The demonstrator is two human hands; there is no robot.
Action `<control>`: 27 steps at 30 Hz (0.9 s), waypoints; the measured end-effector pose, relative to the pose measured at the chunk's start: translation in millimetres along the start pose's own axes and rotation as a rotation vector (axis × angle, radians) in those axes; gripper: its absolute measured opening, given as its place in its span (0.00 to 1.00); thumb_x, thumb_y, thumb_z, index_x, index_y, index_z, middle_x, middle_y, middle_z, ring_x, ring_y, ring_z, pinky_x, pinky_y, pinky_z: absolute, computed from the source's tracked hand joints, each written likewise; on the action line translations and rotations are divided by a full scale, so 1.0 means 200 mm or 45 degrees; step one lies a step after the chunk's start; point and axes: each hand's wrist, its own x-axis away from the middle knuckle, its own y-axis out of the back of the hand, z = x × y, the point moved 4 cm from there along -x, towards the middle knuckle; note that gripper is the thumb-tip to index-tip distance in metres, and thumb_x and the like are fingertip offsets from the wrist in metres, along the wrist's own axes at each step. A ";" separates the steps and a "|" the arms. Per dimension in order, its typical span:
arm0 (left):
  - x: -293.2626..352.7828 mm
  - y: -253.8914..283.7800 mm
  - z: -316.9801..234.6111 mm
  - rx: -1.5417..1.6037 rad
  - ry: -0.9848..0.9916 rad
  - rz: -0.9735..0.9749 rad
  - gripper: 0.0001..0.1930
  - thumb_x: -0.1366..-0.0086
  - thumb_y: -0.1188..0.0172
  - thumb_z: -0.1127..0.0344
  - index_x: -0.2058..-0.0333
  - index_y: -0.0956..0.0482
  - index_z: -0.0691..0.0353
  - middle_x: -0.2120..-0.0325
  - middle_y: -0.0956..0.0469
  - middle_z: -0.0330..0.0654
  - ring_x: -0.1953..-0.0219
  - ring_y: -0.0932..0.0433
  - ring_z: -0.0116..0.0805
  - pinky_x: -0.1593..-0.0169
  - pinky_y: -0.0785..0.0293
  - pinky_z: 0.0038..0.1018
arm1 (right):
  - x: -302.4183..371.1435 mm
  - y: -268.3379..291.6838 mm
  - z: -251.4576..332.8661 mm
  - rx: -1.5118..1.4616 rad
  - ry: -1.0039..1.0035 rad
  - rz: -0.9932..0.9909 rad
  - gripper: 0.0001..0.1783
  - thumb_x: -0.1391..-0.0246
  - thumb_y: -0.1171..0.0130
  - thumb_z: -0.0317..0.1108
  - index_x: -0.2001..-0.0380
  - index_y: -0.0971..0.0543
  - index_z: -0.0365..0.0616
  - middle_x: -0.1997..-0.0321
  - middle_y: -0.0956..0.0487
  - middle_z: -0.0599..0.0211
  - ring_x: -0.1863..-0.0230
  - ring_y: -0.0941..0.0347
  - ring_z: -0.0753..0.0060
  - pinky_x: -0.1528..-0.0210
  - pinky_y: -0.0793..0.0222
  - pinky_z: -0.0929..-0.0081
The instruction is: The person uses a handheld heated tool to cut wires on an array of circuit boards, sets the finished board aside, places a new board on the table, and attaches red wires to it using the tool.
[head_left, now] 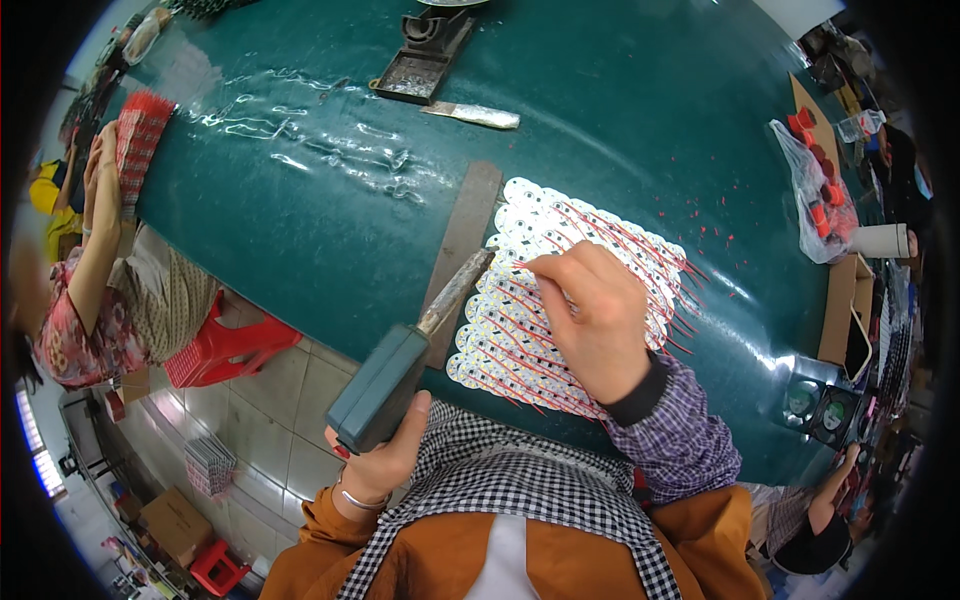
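In my left hand [388,452] is a soldering gun [380,388] with a boxy dark green body. Its long, worn metal tip points up and right, reaching the left edge of a panel of white round circuit boards [525,205]. Over the panel, my right hand [597,320] is closed in a pinch on a thin red wire [522,265], close to the iron's tip. Many red wires run slanting across the boards and stick out past the right edge. A flat dark bar [465,215] lies along the panel's left side.
Beyond the panel lie a knife-like tool [475,115] and a metal tray stand [425,65] on the green table [330,230]. A plastic bag with red spools [820,195] and a small fan unit [820,405] sit right. A co-worker's hands [100,165] hold a red wired bundle at left.
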 end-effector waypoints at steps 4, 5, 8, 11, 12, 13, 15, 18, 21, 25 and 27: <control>-0.03 0.00 -0.01 -0.133 -0.130 0.056 0.14 0.45 0.28 0.77 0.58 0.16 0.72 0.67 0.14 0.48 0.68 0.15 0.34 0.64 0.20 0.25 | 0.03 -0.12 -0.06 -0.011 -0.027 -0.019 0.09 0.53 0.34 0.20 0.67 0.18 0.43 0.72 0.28 0.63 0.68 0.26 0.59 0.67 0.29 0.62; -0.04 -0.01 -0.01 -0.123 -0.087 0.085 0.14 0.45 0.29 0.78 0.59 0.16 0.72 0.66 0.15 0.48 0.68 0.15 0.35 0.64 0.21 0.25 | 0.04 -0.13 -0.07 -0.011 -0.044 -0.023 0.09 0.53 0.34 0.20 0.67 0.18 0.43 0.72 0.28 0.63 0.68 0.26 0.59 0.67 0.29 0.62; -0.06 -0.01 -0.02 -0.143 -0.073 0.131 0.14 0.46 0.30 0.79 0.59 0.17 0.74 0.65 0.16 0.50 0.68 0.16 0.36 0.64 0.21 0.25 | 0.05 -0.15 -0.07 0.007 -0.007 -0.045 0.09 0.53 0.34 0.20 0.67 0.17 0.43 0.73 0.29 0.64 0.68 0.26 0.60 0.67 0.29 0.62; -0.06 -0.02 -0.02 -0.173 -0.090 0.154 0.14 0.46 0.31 0.79 0.59 0.17 0.74 0.65 0.17 0.51 0.68 0.16 0.37 0.65 0.21 0.26 | 0.04 -0.15 -0.07 0.022 0.002 -0.054 0.09 0.53 0.34 0.20 0.67 0.17 0.42 0.73 0.29 0.64 0.69 0.27 0.60 0.67 0.29 0.62; -0.06 -0.03 -0.01 -0.172 -0.078 0.161 0.13 0.46 0.31 0.80 0.60 0.17 0.74 0.65 0.17 0.51 0.68 0.17 0.37 0.65 0.22 0.26 | 0.04 -0.15 -0.07 0.021 0.001 -0.052 0.09 0.53 0.34 0.20 0.67 0.17 0.42 0.73 0.29 0.64 0.69 0.27 0.60 0.67 0.29 0.62; -0.07 -0.03 -0.01 -0.172 -0.077 0.162 0.13 0.46 0.31 0.80 0.60 0.17 0.74 0.65 0.17 0.51 0.68 0.17 0.37 0.65 0.22 0.26 | 0.04 -0.15 -0.07 0.030 0.002 -0.048 0.09 0.53 0.34 0.20 0.67 0.17 0.42 0.73 0.29 0.64 0.69 0.27 0.60 0.67 0.29 0.62; -0.08 -0.05 -0.02 -0.179 -0.130 0.174 0.13 0.46 0.31 0.80 0.61 0.18 0.73 0.65 0.17 0.50 0.69 0.17 0.36 0.66 0.22 0.26 | 0.04 -0.15 -0.07 0.038 0.002 -0.043 0.09 0.53 0.34 0.20 0.67 0.17 0.42 0.73 0.29 0.64 0.69 0.27 0.60 0.67 0.29 0.62; -0.08 -0.05 -0.03 -0.200 -0.157 0.179 0.12 0.46 0.31 0.80 0.62 0.18 0.73 0.66 0.18 0.49 0.70 0.18 0.35 0.67 0.23 0.26 | 0.04 -0.14 -0.06 0.047 0.021 -0.045 0.09 0.54 0.34 0.20 0.67 0.17 0.42 0.73 0.29 0.64 0.68 0.27 0.60 0.67 0.29 0.62; -0.08 -0.06 -0.02 -0.189 -0.167 0.169 0.12 0.47 0.31 0.80 0.63 0.18 0.72 0.67 0.18 0.48 0.71 0.18 0.35 0.67 0.23 0.25 | 0.04 -0.15 -0.07 0.070 0.036 -0.045 0.10 0.54 0.33 0.20 0.66 0.17 0.42 0.73 0.29 0.64 0.68 0.27 0.60 0.66 0.29 0.62; -0.08 -0.05 -0.03 -0.237 -0.203 0.190 0.11 0.47 0.31 0.80 0.63 0.18 0.72 0.68 0.19 0.48 0.72 0.19 0.35 0.68 0.23 0.26 | 0.04 -0.15 -0.07 0.080 0.035 -0.040 0.09 0.54 0.33 0.20 0.67 0.18 0.42 0.72 0.29 0.64 0.68 0.27 0.60 0.66 0.29 0.62; -0.07 -0.04 -0.01 -0.195 -0.154 0.148 0.12 0.47 0.31 0.79 0.62 0.17 0.72 0.68 0.18 0.49 0.71 0.18 0.37 0.67 0.22 0.26 | 0.04 -0.15 -0.06 0.082 0.041 -0.046 0.09 0.54 0.33 0.20 0.67 0.18 0.42 0.72 0.29 0.64 0.68 0.27 0.61 0.66 0.30 0.62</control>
